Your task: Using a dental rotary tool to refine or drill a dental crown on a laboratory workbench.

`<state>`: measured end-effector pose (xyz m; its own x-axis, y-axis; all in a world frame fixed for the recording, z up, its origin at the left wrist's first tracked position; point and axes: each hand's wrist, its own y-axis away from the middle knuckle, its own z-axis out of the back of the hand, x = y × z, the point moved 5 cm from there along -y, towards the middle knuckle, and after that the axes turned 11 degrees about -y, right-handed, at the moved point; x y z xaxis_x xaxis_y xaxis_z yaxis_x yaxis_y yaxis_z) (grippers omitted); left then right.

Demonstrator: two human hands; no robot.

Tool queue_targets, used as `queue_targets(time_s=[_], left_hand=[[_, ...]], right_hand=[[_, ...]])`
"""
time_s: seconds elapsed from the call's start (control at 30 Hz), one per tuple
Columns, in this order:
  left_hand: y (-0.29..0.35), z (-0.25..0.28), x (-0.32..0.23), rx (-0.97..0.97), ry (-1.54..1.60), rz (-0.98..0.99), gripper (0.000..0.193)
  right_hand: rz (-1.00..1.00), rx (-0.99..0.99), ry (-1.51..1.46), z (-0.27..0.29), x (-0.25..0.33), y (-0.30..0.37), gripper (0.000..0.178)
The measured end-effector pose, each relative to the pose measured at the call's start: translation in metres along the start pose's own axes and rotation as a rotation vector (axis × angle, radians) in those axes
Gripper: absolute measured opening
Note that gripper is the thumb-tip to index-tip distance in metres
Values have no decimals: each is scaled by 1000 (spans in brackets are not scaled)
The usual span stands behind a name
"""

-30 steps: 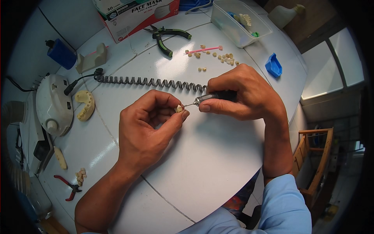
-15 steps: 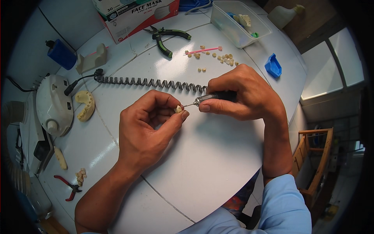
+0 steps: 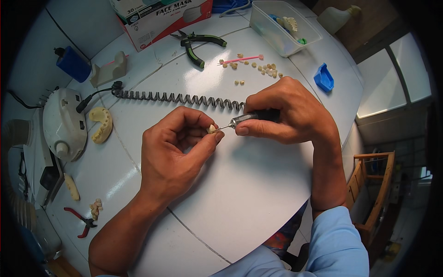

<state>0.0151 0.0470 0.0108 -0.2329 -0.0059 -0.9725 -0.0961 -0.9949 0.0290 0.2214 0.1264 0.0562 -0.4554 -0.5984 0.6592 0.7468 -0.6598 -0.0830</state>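
Between the thumb and fingers of my left hand [image 3: 173,154] a small cream dental crown [image 3: 212,129] is pinched. My right hand [image 3: 290,113] grips a black and silver rotary handpiece [image 3: 247,118], its thin metal bur pointing left. The bur's tip meets the crown close to my left thumb. A black coiled cord [image 3: 180,98] runs from behind the handpiece to a white control unit [image 3: 64,124] at the left. Beyond my right hand lie several loose tooth-like crowns [image 3: 267,70] and a thin pink stick [image 3: 242,59].
Green-handled pliers [image 3: 196,46] lie at the back beside a face mask box [image 3: 161,21]. A clear plastic tub [image 3: 284,39] and a blue tray piece [image 3: 324,78] are back right. At left are a dental arch model [image 3: 101,124], red-handled pliers [image 3: 83,222] and a tooth cluster [image 3: 96,208].
The bur tip has shifted slightly lower on the crown, and the handpiece is tilted a little differently. Both hands otherwise stay in place.
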Motion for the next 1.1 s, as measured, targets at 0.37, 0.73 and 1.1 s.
queue_targets(time_s=[0.37, 0.73, 1.1], left_hand=[[0, 0, 0, -2, -19, 0, 19], [1, 0, 1, 5, -9, 14, 20], [1, 0, 2, -1, -6, -12, 20]], right_hand=[[-47, 13, 12, 1, -1, 0, 61], [5, 8, 29, 1, 1, -1, 60], [8, 3, 24, 1, 0, 0, 58]])
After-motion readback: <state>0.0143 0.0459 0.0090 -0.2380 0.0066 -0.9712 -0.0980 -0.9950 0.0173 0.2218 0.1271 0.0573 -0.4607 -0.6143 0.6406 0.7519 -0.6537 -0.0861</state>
